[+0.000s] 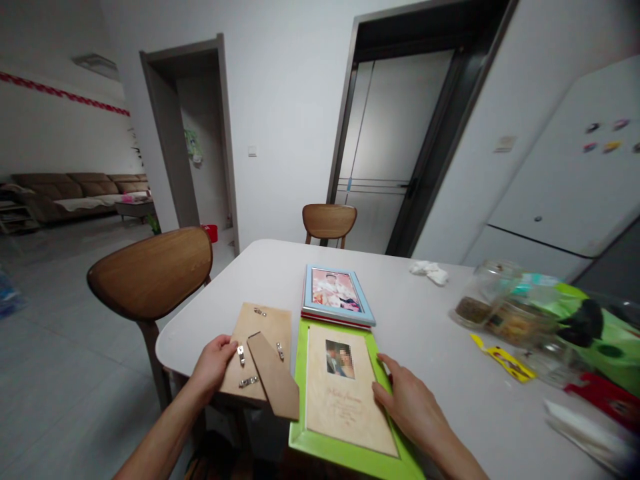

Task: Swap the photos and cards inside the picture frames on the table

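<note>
Head view. Left hand grips the frame backing board by its left edge, thumb on top, fingers curled under; the board overhangs the near edge of the white table. Its easel stand juts toward the person. Right hand lies flat, fingers spread loosely, on the right rim of the green frame, which holds a beige photo mat.

Board looks thin, stiff and light, best pinched at an edge clear of the metal clips. Frame probably rigid; any glass cannot be made out.

Blue frame sits just beyond on a red one. Jars and bags at right are blurred. Left fingertips hidden under the board.
</note>
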`<state>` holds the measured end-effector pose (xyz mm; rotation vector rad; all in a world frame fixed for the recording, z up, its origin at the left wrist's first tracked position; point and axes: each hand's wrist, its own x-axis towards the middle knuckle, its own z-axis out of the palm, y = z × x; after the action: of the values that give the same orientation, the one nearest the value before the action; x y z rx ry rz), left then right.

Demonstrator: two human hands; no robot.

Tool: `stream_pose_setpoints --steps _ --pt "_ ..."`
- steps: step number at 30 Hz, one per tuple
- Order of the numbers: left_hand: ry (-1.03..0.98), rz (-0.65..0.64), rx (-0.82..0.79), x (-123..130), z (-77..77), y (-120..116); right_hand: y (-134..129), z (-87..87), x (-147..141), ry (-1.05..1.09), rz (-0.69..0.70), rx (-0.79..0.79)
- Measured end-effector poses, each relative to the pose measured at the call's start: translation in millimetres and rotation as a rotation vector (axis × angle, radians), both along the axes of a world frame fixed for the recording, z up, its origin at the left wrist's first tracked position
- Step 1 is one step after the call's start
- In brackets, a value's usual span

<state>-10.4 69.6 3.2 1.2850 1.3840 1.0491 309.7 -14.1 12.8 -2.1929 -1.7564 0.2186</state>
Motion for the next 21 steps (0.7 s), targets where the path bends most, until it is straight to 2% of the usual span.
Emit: stream_pose_setpoints --steps 3,5,7,9,11,13,16,18,21 --pt "0.144 0.010 0.051 -9.3 0.5 9.1 3.3 3.6 2.7 0.029 -0.039 -0.020" --pt "0.238 0.045 0.107 -10.7 3.4 11.2 3.0 6.3 7.1 0.122 -0.096 -0.009" --pt "0.304 0.084 0.175 -4.6 8.2 7.2 -1.1 9.3 10.9 0.349 -0.161 0.009" --pt "0.356 0.053 0.265 11.7 14.6 -4.4 -9.1 14.4 11.5 0.712 -0.215 0.016" --pt "0.407 -0.094 0.377 37.9 22.3 -23.2 -19.0 22.6 8.0 1.066 -0.257 0.025" --pt "0.385 -0.254 0.419 70.4 30.6 -46.2 -28.2 33.7 1.5 1.272 -0.300 0.053" --pt "0.306 -0.477 0.458 118.5 41.9 -78.4 -35.9 51.0 -9.8 1.337 -0.316 0.139" --pt "0.317 -0.603 0.542 142.5 47.5 -92.8 -36.8 59.7 -15.8 1.316 -0.282 0.192" --pt "0.361 -0.641 0.694 159.7 54.0 -102.0 -35.0 65.4 -19.8 1.307 -0.237 0.219"
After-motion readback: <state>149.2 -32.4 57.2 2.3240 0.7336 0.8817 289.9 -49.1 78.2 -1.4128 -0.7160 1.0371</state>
